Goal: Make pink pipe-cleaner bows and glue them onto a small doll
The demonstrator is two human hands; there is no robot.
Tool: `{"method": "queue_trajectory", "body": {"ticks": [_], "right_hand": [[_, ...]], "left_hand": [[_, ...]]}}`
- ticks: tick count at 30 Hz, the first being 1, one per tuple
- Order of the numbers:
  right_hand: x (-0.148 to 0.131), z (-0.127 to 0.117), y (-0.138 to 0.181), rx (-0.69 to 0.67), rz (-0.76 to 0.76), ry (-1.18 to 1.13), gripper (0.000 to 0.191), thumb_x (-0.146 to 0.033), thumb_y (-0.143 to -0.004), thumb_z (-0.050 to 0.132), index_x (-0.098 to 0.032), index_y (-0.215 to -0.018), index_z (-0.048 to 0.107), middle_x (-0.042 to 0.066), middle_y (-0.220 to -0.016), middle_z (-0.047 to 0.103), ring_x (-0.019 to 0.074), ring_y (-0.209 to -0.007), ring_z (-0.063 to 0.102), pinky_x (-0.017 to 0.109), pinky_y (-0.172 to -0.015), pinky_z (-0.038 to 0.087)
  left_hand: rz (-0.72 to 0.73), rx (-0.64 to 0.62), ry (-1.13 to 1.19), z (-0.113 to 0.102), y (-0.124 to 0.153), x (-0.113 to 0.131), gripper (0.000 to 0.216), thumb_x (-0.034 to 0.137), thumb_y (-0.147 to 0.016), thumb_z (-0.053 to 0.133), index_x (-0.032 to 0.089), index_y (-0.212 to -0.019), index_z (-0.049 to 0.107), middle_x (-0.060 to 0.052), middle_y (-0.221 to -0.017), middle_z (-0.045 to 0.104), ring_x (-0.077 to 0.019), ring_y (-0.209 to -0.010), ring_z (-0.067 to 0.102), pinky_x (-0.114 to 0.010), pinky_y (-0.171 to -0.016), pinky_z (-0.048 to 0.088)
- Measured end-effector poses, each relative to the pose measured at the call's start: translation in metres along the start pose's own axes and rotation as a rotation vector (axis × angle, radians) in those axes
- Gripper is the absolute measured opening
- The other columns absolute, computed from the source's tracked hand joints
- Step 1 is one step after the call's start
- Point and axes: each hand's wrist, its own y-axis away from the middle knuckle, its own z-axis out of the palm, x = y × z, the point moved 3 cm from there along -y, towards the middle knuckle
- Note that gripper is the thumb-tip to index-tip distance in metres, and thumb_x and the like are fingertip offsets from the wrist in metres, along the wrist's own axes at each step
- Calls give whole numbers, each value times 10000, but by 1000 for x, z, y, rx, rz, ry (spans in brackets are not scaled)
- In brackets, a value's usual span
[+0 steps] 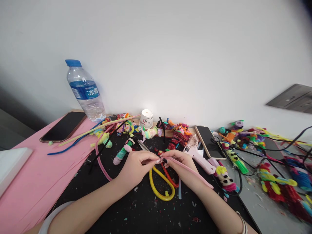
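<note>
pinching pink strip (192, 170), l hand (138, 163), r hand (181, 160)

Your two hands, left (140, 162) and right (179, 161), are bare, as are the slender, smooth forearms, left (97, 201) and right (214, 198), that run to the lower edge of the head view. A dark, glossy nail (165, 160), close to black, marks your right thumb. Around your right forearm, near the bottom of the frame, sits a slim, pale bracelet (243, 222) with a light, silvery look. On your left, a broad, plain white band (55, 216) curves across the arm near the frame's lower corner; whether it is a cuff or a bangle cannot be told.
</note>
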Motion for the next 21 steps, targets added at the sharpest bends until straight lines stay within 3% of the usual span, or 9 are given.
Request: {"method": "queue_trajectory", "body": {"ticks": [7, 16, 21], "right_hand": [[-2, 2, 1, -8, -7, 109, 166, -265, -819, 550, -199, -912, 670, 35, -935, 684, 157, -797, 623, 268, -687, 495], [-6, 3, 3, -50, 39, 81, 190, -285, -827, 540, -198, -944, 661, 28, -909, 668, 126, -684, 581, 229, -588, 463], [-6, 2, 2, -16, 29, 87, 182, -289, -849, 515, -181, -866, 659, -7, -700, 602, 105, -598, 517, 201, -525, 401]], "left_hand": [[125, 22, -90, -2, 2, 3, 152, 132, -789, 577, 174, -772, 722, -40, -813, 722, -154, -746, 654, -239, -720, 504], [138, 52, -99, -3, 3, 2, 166, 108, -792, 568, 173, -755, 716, -44, -805, 721, -155, -745, 654, -239, -723, 501], [80, 37, -54, -2, 1, 2, 136, 137, -794, 575, 167, -763, 704, -39, -802, 714, -152, -747, 647, -235, -713, 495]]}}
